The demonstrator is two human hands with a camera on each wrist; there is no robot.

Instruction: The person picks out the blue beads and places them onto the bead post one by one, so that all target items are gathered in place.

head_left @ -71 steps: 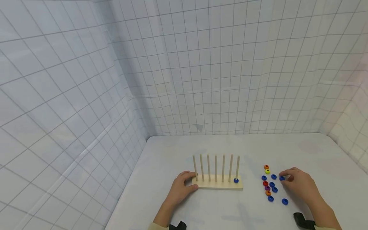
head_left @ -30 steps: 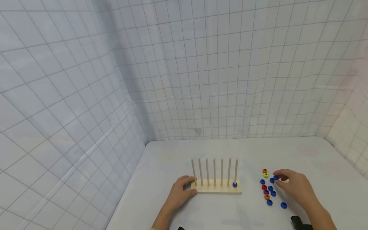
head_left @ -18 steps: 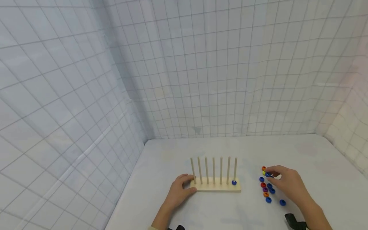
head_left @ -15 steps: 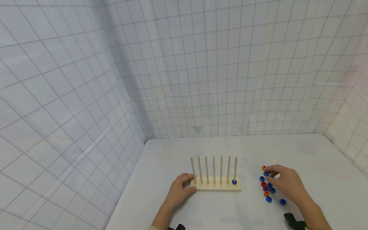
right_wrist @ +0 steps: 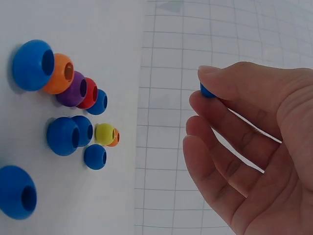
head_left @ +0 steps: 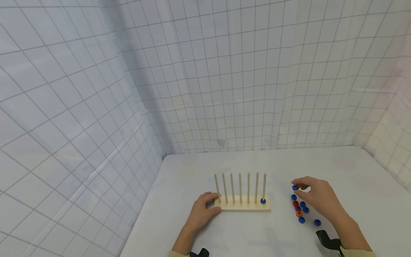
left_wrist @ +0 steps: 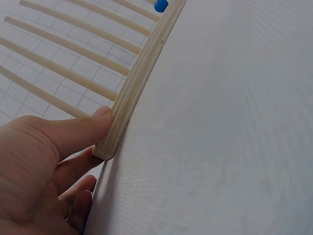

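A pale wooden base (head_left: 242, 206) with several upright pegs stands on the table, a blue bead (head_left: 263, 201) at the foot of its rightmost peg. My left hand (head_left: 200, 211) grips the base's left end; in the left wrist view the thumb (left_wrist: 93, 128) lies on its near edge. My right hand (head_left: 321, 196) pinches another blue bead (head_left: 295, 187) between thumb and forefinger, raised above the table. That bead (right_wrist: 207, 91) is mostly hidden by the fingers in the right wrist view. Loose beads lie below the hand, among them a red one (head_left: 295, 203) and a purple one (right_wrist: 73, 90).
The other loose beads are blue, orange (right_wrist: 58, 73) and yellow (right_wrist: 104, 133), with one blue bead (head_left: 317, 222) apart at the near right. Grid-patterned sheets hang behind and beside the white table (head_left: 189, 167).
My right hand has moved left from the right side of the beads, carrying the pinched blue bead, and has lifted it over the far end of the group. My left hand stays on the base.
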